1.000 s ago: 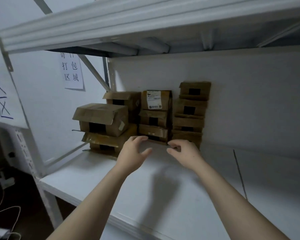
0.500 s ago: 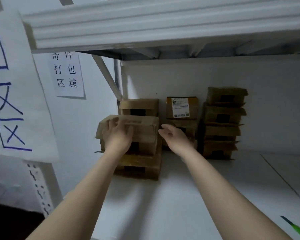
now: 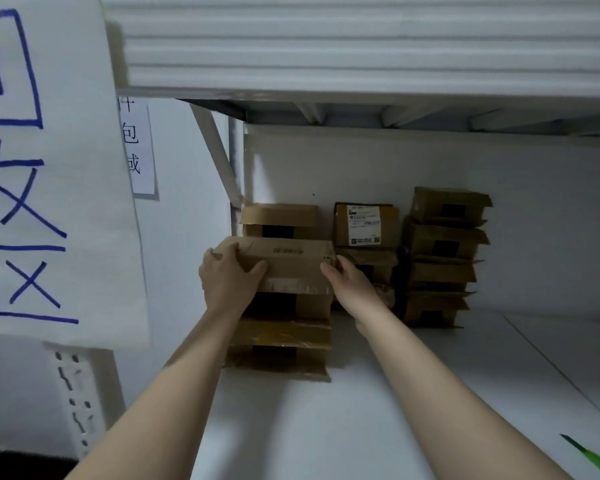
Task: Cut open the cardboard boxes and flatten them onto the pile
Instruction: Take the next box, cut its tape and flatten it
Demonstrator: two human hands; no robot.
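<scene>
A brown cardboard box (image 3: 291,265) sits on top of another box (image 3: 281,344) at the left end of the white shelf (image 3: 326,427). My left hand (image 3: 227,282) grips its left end, fingers curled over the top edge and thumb on the front. My right hand (image 3: 349,282) holds its right end, with the fingertips hidden behind the box's side. More boxes stand behind: one (image 3: 279,220) at the back left, a labelled one (image 3: 366,225) in the middle, and a stack of several (image 3: 444,258) on the right.
A white shelf beam (image 3: 361,46) hangs close overhead. Paper signs (image 3: 45,168) with blue writing cover the upright on the left. A thin green object (image 3: 593,457) lies at the shelf's front right corner.
The view has moved closer to the shelf. Both hands have closed in on the top left box: the left now grips its left end, and the right has reached its right end.
</scene>
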